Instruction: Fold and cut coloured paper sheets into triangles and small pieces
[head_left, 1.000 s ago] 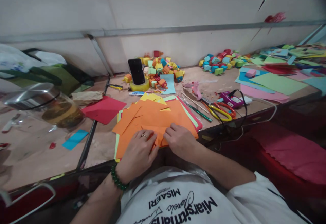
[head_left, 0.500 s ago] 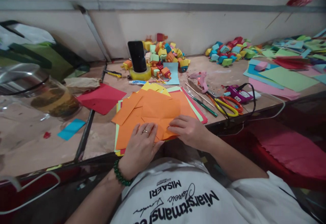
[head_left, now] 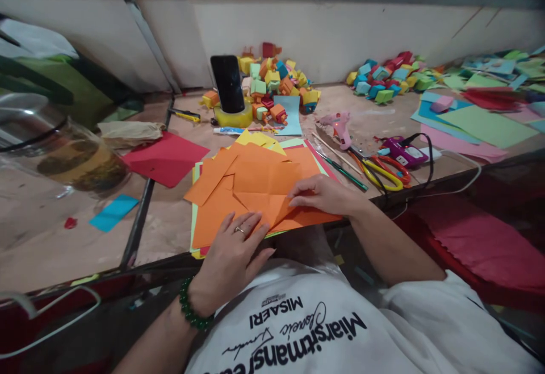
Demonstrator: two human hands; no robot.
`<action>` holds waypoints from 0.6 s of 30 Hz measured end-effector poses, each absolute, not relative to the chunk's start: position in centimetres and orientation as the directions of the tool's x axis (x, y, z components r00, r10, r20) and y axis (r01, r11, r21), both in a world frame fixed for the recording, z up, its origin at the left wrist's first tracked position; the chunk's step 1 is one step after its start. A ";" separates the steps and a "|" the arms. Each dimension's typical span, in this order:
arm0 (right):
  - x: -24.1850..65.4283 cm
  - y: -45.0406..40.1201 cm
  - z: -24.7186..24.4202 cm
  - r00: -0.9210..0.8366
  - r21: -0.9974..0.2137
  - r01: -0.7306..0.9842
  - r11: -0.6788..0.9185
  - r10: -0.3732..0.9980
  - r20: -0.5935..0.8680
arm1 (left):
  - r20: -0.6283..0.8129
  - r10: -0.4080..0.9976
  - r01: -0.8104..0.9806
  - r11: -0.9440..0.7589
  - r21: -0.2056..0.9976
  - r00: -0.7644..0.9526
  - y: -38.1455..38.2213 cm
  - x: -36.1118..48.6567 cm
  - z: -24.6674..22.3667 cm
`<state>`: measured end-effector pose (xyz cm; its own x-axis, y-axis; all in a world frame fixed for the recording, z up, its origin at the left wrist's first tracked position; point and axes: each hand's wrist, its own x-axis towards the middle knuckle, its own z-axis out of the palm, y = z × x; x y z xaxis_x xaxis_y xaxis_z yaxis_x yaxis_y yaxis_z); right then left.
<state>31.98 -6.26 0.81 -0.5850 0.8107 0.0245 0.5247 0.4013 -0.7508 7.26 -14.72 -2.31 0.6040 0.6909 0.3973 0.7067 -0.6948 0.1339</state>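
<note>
A creased orange sheet [head_left: 266, 178] lies on a stack of coloured paper [head_left: 213, 229] at the table's front edge. Flat on the lower left of the sheet rests my left hand [head_left: 234, 255], its fingers apart, with a ring and a green bead bracelet. My right hand [head_left: 319, 193] pinches the sheet's right part between thumb and fingers, where a folded flap shows. Smaller orange pieces [head_left: 213, 178] lie on the stack's left side, and yellow paper [head_left: 259, 140] sticks out behind.
Behind the stack, a phone [head_left: 227, 84] stands in a yellow tape roll [head_left: 233, 117] before piled paper cubes [head_left: 272, 79]. Scissors [head_left: 385, 174], a pink glue gun [head_left: 342, 127] and a green pen [head_left: 347, 174] lie right. A glass jar [head_left: 80, 158] stands left.
My right hand has moved slightly right and up, and the flap under it has shifted. My left hand has slid a little down and left on the paper. The view has tilted slightly.
</note>
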 end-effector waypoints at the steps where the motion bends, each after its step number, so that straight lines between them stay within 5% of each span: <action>1: 31.6 -6.0 0.6 -0.550 -0.755 0.536 0.379 0.835 0.028 | 0.408 0.688 0.698 -0.699 0.152 0.600 -14.7 7.2 -2.4; 9: 29.7 -5.7 -1.5 -0.387 -0.733 0.581 0.355 0.912 0.135 | 0.425 0.688 0.644 -0.717 0.268 0.588 -14.5 7.5 -2.0; 18: 29.2 -6.0 -2.0 -0.344 -0.727 0.604 0.326 0.930 0.132 | 0.365 0.702 0.667 -0.705 0.240 0.611 -14.3 8.0 -1.3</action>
<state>29.24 -6.00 -2.00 -0.3435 0.9298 0.1319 0.6038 0.3262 -0.7273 8.00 -14.27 -1.32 0.6114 0.7023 0.3646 0.6670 -0.7053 0.2401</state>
